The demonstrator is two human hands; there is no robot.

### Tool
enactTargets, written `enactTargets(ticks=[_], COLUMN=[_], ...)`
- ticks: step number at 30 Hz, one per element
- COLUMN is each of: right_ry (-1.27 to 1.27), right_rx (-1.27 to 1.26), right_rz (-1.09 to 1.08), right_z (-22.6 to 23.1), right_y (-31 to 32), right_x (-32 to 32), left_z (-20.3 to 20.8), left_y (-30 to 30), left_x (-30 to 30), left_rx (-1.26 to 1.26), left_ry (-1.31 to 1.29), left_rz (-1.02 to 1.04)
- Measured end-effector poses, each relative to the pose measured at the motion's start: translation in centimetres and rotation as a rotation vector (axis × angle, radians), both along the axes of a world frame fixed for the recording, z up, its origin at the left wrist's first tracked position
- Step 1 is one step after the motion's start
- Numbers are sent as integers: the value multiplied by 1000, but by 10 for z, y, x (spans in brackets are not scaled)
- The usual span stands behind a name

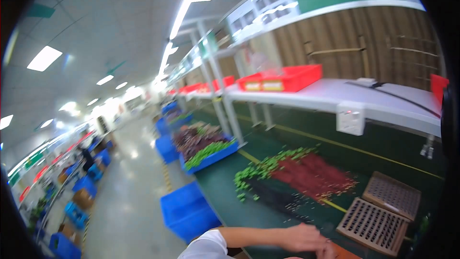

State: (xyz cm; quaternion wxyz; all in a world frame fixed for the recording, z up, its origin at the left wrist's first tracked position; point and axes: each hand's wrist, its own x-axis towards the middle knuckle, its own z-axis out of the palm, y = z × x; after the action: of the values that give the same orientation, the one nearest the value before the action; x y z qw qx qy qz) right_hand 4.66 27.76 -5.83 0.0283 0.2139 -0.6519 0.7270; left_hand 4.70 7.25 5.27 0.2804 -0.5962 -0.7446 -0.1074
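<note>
From the lower edge my left forearm reaches right in a pale sleeve, and my left hand [306, 239] is bent over the green bench [218, 211]. Its fingers look curled together, but blur hides what is in them. Beside the fingertips lies an orange flat piece [344, 253], cut off by the frame. My right hand does not show. Right of the hand sit two brown trays with rows of holes, a nearer tray [373, 226] and a farther tray [393, 195]. Beyond the hand spread a dark red heap [314, 175], a black heap [270, 196] and green small pieces [256, 172].
A blue bin [189, 209] stands against the bench's left side. Farther along, a blue tray [211, 157] holds green and dark red pieces. Above the bench runs a white shelf [330, 97] with a red bin [287, 79] and a white socket box [350, 119] below. An aisle [127, 187] lies left.
</note>
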Motion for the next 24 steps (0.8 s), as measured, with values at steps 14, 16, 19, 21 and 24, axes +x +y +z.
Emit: enactTargets(ticks=[14, 16, 19, 21, 24], right_ry=[123, 78, -62, -45, -22], right_rx=[365, 387, 228, 286, 324], right_rz=[-17, 86, 154, 170, 134], right_z=[32, 37, 10, 22, 24], right_y=[27, 26, 13, 9, 7], right_x=[18, 8, -7, -2, 3], left_z=[-22, -21, 2, 6, 9], left_y=[22, 6, -26, -49, -68], left_x=[-38, -43, -46, -49, -50], left_rx=[-250, -168, -219, -213, -211], left_ry=[203, 290, 362, 357, 385], left_rz=[73, 164, 298, 371, 410])
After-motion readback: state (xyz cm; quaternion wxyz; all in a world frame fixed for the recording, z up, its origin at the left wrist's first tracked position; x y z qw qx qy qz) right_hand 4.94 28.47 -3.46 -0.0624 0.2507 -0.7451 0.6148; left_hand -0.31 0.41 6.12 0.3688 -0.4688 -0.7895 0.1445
